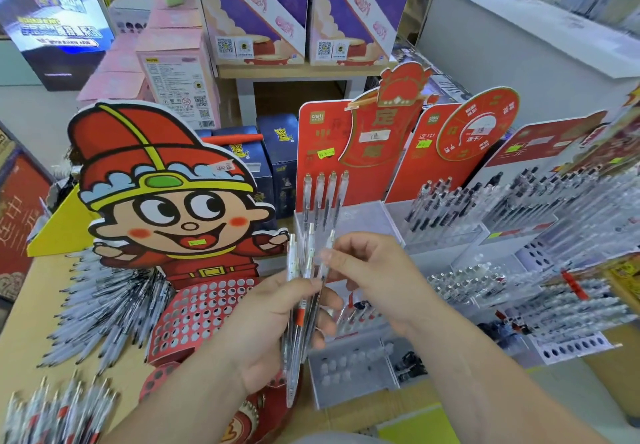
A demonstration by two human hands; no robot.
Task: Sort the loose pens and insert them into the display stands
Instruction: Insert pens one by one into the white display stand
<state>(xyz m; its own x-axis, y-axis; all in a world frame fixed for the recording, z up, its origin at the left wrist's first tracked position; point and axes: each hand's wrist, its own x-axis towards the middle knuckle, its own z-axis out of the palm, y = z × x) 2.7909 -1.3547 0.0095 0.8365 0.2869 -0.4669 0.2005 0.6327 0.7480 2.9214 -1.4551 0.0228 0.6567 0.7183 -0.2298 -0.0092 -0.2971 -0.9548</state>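
1. Nearest me, the left hand [273, 322] curls its fingers round a bundle of clear plastic pens [293, 371], held upright.
2. The right hand [377, 277] pinches one pen's top in that bundle, thumb against fingertips.
3. Just left I see a red cardboard cartoon-figure stand with punched holes [201, 308]; loose clear pens [104, 298] heap on the wooden table [20, 332] further left.
4. Beyond, four upright pens [325, 197] stand in a clear acrylic stand with red backboard [367, 218].
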